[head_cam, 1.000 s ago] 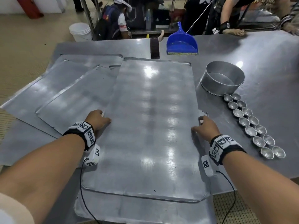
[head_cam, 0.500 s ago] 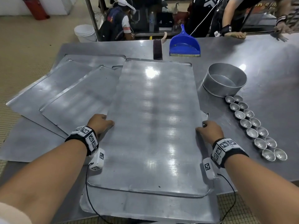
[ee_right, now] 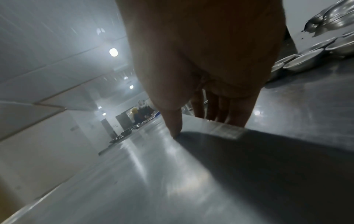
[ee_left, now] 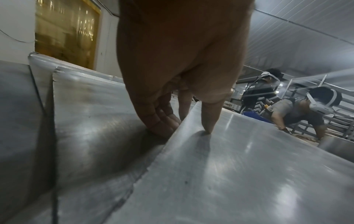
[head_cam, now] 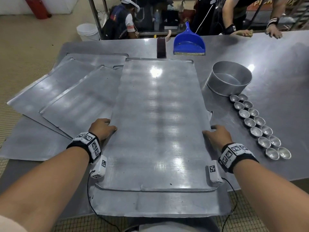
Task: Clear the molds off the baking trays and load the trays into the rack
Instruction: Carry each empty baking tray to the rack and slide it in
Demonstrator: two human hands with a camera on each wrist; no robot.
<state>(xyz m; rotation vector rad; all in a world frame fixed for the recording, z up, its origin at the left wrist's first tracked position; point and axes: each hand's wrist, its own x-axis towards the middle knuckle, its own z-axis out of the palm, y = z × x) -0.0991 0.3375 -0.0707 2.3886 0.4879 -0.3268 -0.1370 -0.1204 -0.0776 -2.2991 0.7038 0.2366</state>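
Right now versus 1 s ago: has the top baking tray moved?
No. The top baking tray keeps the same narrow gap between its far edge and the blue dustpan, and the same offset from the tray beneath. Only the camera shifted.

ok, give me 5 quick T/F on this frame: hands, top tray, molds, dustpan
1. Both hands grip the top tray by its long edges. True: left hand on the left edge, right hand on the right, thumbs on top.
2. Small molds sit on the top tray. False: they stand in two rows on the table, right of it.
3. The top tray lies on another tray. True.
4. The dustpan is red. False: blue.
5. The round pan holds the small molds. False: they stand outside it, on the table.
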